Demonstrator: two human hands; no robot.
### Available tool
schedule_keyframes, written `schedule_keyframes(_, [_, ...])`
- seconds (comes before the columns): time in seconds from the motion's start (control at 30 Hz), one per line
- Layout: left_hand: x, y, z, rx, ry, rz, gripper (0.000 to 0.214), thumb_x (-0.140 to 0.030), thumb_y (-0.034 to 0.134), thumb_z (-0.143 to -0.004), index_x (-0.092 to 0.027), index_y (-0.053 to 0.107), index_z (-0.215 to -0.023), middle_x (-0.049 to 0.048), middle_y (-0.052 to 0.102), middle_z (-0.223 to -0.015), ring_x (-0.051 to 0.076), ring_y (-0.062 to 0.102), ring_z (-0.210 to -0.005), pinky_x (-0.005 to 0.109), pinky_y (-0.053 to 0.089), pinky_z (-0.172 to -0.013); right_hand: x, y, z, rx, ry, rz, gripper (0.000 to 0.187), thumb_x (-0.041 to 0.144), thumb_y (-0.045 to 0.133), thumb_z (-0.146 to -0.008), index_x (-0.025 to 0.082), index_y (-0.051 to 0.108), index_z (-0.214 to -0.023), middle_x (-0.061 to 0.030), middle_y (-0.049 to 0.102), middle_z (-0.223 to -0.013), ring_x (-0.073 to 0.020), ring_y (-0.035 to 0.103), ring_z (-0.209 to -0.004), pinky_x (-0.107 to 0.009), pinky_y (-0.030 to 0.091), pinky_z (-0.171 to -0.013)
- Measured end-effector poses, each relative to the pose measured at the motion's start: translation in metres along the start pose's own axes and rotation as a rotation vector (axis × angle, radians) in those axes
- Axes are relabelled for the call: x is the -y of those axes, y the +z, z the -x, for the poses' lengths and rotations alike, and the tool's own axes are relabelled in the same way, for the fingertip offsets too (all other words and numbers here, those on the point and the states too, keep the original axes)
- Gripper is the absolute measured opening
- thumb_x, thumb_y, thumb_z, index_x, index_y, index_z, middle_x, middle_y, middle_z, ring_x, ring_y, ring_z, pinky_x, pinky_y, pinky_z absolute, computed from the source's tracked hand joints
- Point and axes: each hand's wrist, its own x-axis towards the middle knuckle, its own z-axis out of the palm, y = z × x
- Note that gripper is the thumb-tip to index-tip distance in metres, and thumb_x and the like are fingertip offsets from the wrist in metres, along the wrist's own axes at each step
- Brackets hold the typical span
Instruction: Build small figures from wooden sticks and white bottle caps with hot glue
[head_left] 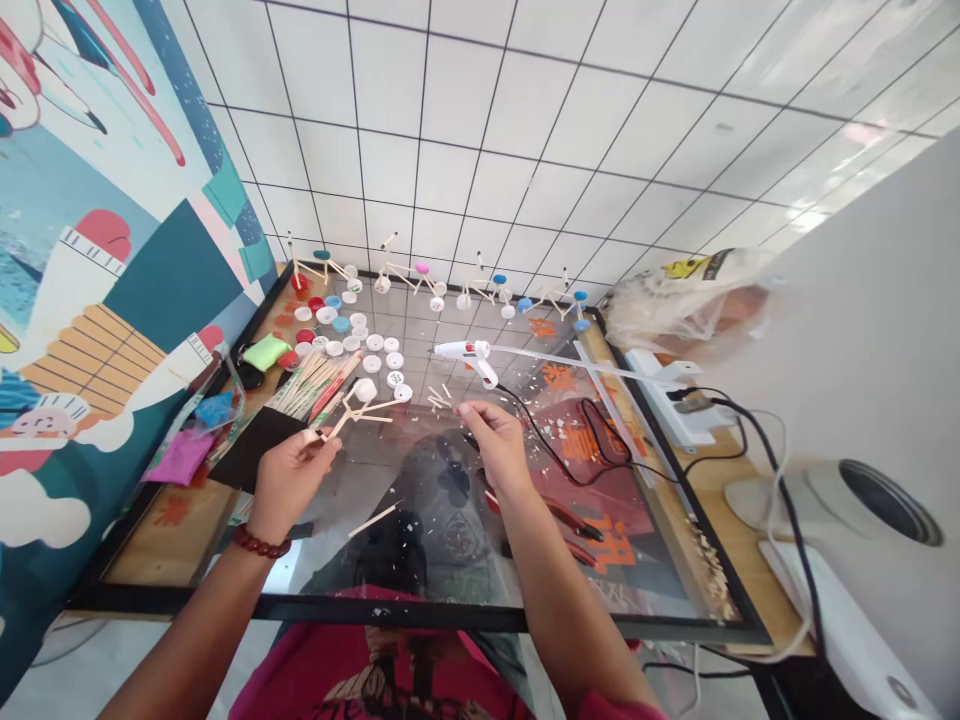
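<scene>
My left hand point(294, 474) is closed on a bicycle-like frame of wooden sticks point(358, 411), held above the glass tabletop at left of centre. White bottle caps point(365, 390) show at the frame's far ends. At the centre my right hand point(495, 445) has thumb and forefinger pinched together; whatever is between them is too small to make out. Just beyond its fingertips lie several short cut stick pieces point(439, 398). Past them a white glue gun point(469, 356) rests on its side, a glue stick running out of its back. Red-handled pliers point(574, 525) lie partly hidden under my right forearm.
Several finished stick-and-cap models point(480, 290) stand along the back edge. Loose caps point(373, 364) and a bundle of sticks point(319, 385) lie at left, beside a black sheet point(259, 445). A black cord point(555, 455) crosses to a power strip point(667, 400) at right. One stick point(373, 520) lies in front.
</scene>
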Motion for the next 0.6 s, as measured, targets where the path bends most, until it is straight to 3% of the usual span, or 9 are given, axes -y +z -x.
schedule_keyframes(0.1, [-0.008,-0.004,0.008,0.096,-0.212,0.301,0.042,-0.041,0.084,-0.064,-0.015,0.072,-0.095,0.0070,0.075,-0.082,0.019,0.069,-0.070,0.026,0.054,-0.055,-0.001,-0.001,-0.001,-0.006,0.019,-0.017,0.024,0.045,0.075,-0.071,0.021,0.075,-0.073,-0.0003,0.067,-0.068,-0.0163,0.056,-0.066,-0.029,0.044,-0.067])
schedule_keyframes(0.2, [-0.016,-0.009,0.015,0.162,-0.331,0.489,0.047,-0.035,0.090,-0.060,-0.015,0.071,-0.098,0.0055,0.075,-0.085,0.018,0.072,-0.074,0.028,0.060,-0.067,-0.002,0.000,0.000,0.004,0.042,-0.041,0.023,0.044,0.076,-0.071,0.021,0.075,-0.074,-0.0006,0.068,-0.070,-0.0162,0.057,-0.068,-0.030,0.045,-0.071])
schedule_keyframes(0.37, [-0.018,-0.014,0.025,0.106,-0.343,0.622,0.045,-0.031,0.090,-0.060,-0.020,0.073,-0.100,0.0036,0.076,-0.096,0.022,0.074,-0.093,0.033,0.061,-0.089,-0.002,0.001,0.002,0.023,0.038,-0.046,0.023,0.045,0.076,-0.073,0.022,0.076,-0.075,-0.0015,0.070,-0.073,-0.0167,0.058,-0.069,-0.031,0.046,-0.072])
schedule_keyframes(0.5, [-0.015,-0.015,0.032,0.090,-0.294,0.550,0.041,-0.032,0.089,-0.061,-0.021,0.075,-0.099,0.0054,0.074,-0.111,0.025,0.073,-0.101,0.036,0.059,-0.095,-0.002,0.003,0.002,0.016,0.043,-0.041,0.024,0.046,0.076,-0.071,0.022,0.076,-0.073,-0.0015,0.070,-0.072,-0.0168,0.057,-0.068,-0.031,0.046,-0.071])
schedule_keyframes(0.6, [-0.015,-0.017,0.038,0.084,-0.270,0.446,0.054,-0.037,0.087,-0.063,-0.022,0.071,-0.113,0.0075,0.076,-0.106,0.025,0.072,-0.102,0.036,0.058,-0.095,-0.002,0.002,0.001,0.011,0.045,-0.041,0.023,0.045,0.076,-0.072,0.022,0.076,-0.074,-0.0009,0.068,-0.069,-0.0163,0.056,-0.067,-0.030,0.046,-0.069])
